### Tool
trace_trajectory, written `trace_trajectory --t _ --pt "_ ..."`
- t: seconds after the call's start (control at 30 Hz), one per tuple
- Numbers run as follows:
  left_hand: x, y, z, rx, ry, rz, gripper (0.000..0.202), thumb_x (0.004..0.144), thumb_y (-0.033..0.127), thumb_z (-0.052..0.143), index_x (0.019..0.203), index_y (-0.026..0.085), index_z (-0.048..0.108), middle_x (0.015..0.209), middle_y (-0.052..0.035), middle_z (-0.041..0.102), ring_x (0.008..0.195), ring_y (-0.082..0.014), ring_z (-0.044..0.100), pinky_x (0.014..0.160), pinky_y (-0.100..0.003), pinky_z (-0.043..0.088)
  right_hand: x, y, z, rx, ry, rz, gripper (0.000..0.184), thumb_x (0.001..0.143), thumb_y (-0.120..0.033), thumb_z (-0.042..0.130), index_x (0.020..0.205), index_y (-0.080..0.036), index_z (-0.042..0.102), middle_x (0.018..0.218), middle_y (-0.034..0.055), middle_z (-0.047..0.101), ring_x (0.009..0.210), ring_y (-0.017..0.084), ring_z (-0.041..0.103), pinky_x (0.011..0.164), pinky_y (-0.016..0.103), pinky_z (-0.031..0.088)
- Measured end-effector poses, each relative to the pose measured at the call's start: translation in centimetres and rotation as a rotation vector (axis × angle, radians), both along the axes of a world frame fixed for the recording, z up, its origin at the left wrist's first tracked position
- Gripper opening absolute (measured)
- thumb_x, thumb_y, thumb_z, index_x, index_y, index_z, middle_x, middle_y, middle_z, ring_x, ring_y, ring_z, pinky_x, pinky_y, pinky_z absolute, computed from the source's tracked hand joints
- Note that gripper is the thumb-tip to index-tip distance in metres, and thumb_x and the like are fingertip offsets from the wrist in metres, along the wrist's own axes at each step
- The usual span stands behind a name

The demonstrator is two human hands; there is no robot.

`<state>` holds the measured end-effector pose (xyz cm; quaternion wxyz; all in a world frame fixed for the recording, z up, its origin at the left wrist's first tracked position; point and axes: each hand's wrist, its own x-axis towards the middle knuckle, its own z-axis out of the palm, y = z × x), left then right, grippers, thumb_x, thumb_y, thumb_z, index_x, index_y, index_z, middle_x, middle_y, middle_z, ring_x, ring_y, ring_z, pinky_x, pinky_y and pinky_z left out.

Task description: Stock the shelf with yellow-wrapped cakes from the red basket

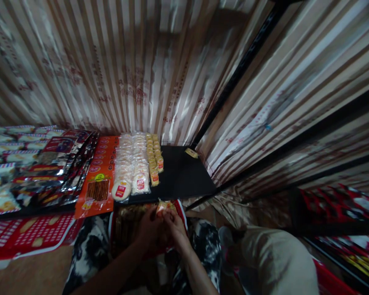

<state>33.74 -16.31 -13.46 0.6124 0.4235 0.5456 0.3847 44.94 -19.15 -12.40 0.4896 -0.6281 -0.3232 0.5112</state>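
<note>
A red basket [183, 214] with a white rim rests at my lap, with brown and yellowish snack packets [126, 221] inside. Over it, both hands meet at a small wrapped snack packet [164, 205] in clear and orange wrapping. My right hand [174, 225] pinches the packet from the right, fingers closed. My left hand [150, 225] is in shadow, its fingers curled against the packet's left side. Just beyond, two rows of yellow snack packets [154, 164] stand on a black shelf [184, 176], beside rows of round white rice crackers in clear wrap [140, 182].
Left on the shelf lie an orange snack bag [96, 188], dark foil bags [55, 164] and white snack packets [0, 184]. One loose yellow packet [191, 153] lies near the shelf's back corner. Another person's leg [273, 254] is close on my right. A black frame bar [240, 73] slants upward.
</note>
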Motion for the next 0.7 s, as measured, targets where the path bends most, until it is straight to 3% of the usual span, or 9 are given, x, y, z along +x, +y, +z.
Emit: trace_trajectory --t 0.13,0.3,0.47,0.57,0.7 --pt "0.9 0.4 1.5 0.108 0.038 -0.001 0.044 0.066 0.026 0.060 0.108 0.014 0.060 0.110 -0.0121 0.067 0.104 -0.0254 0.061 0.096 -0.038 0.045 0.3 0.8 1.1 0.039 -0.023 0.018 0.051 0.061 -0.057 0.069 0.095 -0.019 0.063 0.086 0.0088 0.072 0.081 0.025 0.069 0.079 0.037 0.053" --pt "2.4 1.0 1.8 0.169 0.032 0.059 0.041 0.071 0.031 0.057 0.109 0.015 0.057 0.107 -0.0120 0.066 0.098 -0.0232 0.062 0.090 -0.035 0.048 1.2 1.8 2.4 0.111 -0.077 0.036 0.043 0.070 -0.049 0.064 0.100 -0.019 0.062 0.090 0.0077 0.072 0.084 0.023 0.069 0.080 0.036 0.053" --pt "3.2 1.8 3.3 0.275 0.173 0.106 0.038 0.072 0.024 0.052 0.108 0.015 0.058 0.111 -0.0115 0.061 0.099 -0.0213 0.059 0.092 -0.034 0.046 2.8 4.0 2.8 0.179 -0.118 -0.079 0.042 0.068 -0.041 0.065 0.103 -0.018 0.061 0.088 0.0070 0.072 0.079 0.021 0.068 0.074 0.033 0.054" --pt "3.4 2.2 4.9 0.256 0.209 0.072 0.040 0.074 0.020 0.047 0.112 0.016 0.057 0.114 -0.0102 0.060 0.099 -0.0199 0.058 0.093 -0.033 0.046 3.8 6.2 2.6 0.213 -0.135 -0.147 0.047 0.066 -0.040 0.065 0.107 -0.016 0.060 0.089 0.0077 0.071 0.079 0.020 0.067 0.075 0.033 0.054" --pt "4.2 3.3 6.4 0.154 0.101 0.000 0.042 0.081 0.024 0.043 0.121 0.018 0.054 0.124 -0.0080 0.058 0.104 -0.0184 0.059 0.096 -0.031 0.045 4.4 9.4 2.4 0.256 -0.203 -0.168 0.049 0.067 -0.039 0.063 0.109 -0.015 0.061 0.096 0.0083 0.070 0.086 0.020 0.066 0.080 0.033 0.053"
